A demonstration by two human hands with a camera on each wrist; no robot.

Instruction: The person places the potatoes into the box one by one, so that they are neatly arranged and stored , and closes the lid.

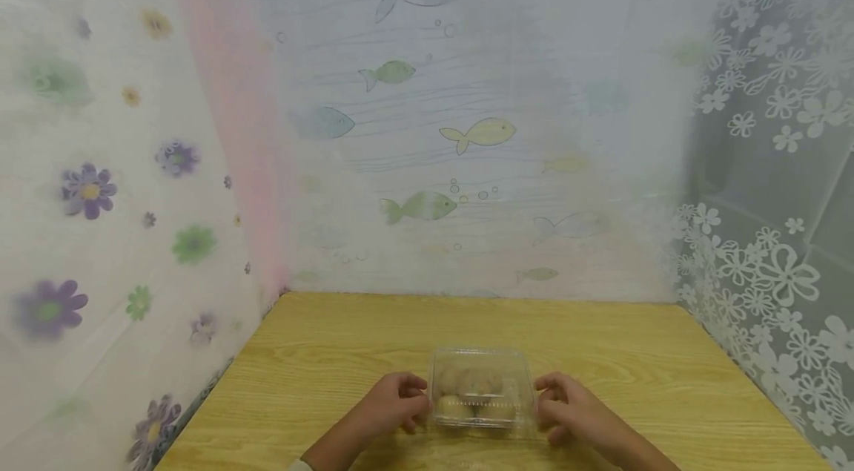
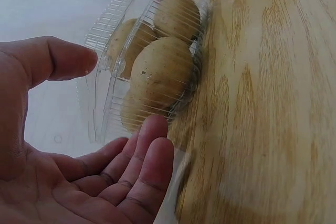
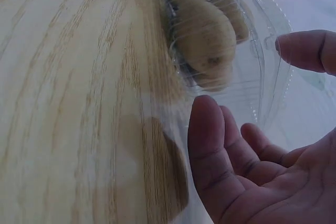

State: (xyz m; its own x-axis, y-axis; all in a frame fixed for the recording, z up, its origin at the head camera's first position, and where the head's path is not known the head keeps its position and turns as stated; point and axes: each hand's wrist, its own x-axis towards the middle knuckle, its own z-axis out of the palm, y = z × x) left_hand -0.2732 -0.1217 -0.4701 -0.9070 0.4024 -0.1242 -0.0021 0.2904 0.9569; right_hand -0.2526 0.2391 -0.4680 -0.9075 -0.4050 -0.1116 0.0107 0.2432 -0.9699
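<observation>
A clear plastic clamshell box [image 1: 480,358] with several potatoes [image 2: 163,72] inside rests on the wooden table. Its lid lies over the potatoes; whether it is latched I cannot tell. On the box's left side is my left hand [image 1: 394,406], its thumb near the lid edge and its fingers loosely bent beside the wall. My right hand [image 1: 577,409] mirrors it on the other side, the thumb at the lid's rim and the fingers low by the base. Neither hand grips the box; whether the fingertips touch it is hard to tell.
The wood-grain tabletop [image 1: 333,337] extends around the box. A translucent curtain with fish [image 1: 427,205] hangs along the back edge. Flower-patterned sheets stand at the left [image 1: 133,234] and at the right [image 1: 754,271].
</observation>
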